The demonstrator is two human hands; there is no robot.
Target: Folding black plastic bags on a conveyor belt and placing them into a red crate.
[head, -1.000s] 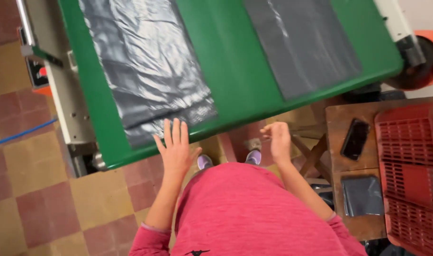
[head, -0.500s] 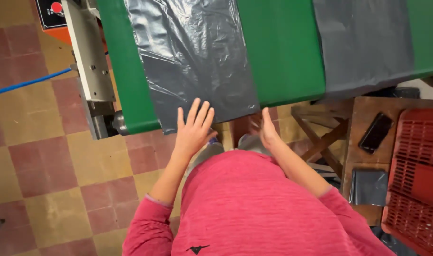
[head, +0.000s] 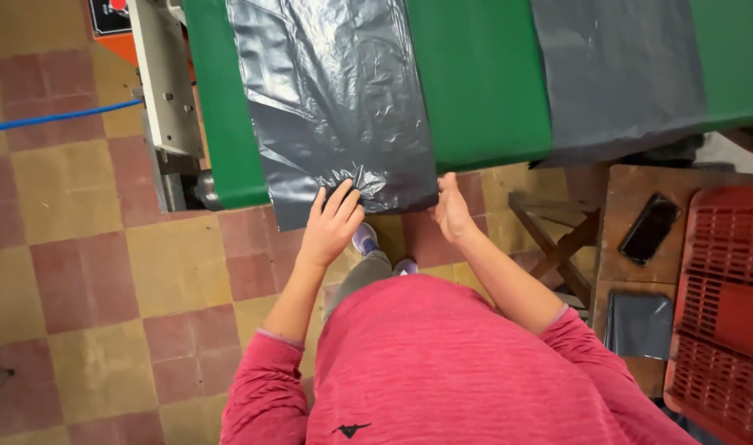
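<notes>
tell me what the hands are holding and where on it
Both hands grip the grey bag by its near edge, where it hangs off the green belt: the left hand near the middle, the right hand at its right corner.

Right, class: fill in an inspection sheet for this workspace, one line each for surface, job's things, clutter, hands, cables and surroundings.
Surface: green conveyor belt.
Job's things: grey plastic bag hanging over the belt's near edge; second grey bag further right.
Clutter: dark phone and folded grey bags on a wooden table; red crate.
Hands: left hand gripping the bag's lower edge; right hand at its corner.
Cables: blue cable across the floor.
Surroundings: tiled floor.
</notes>
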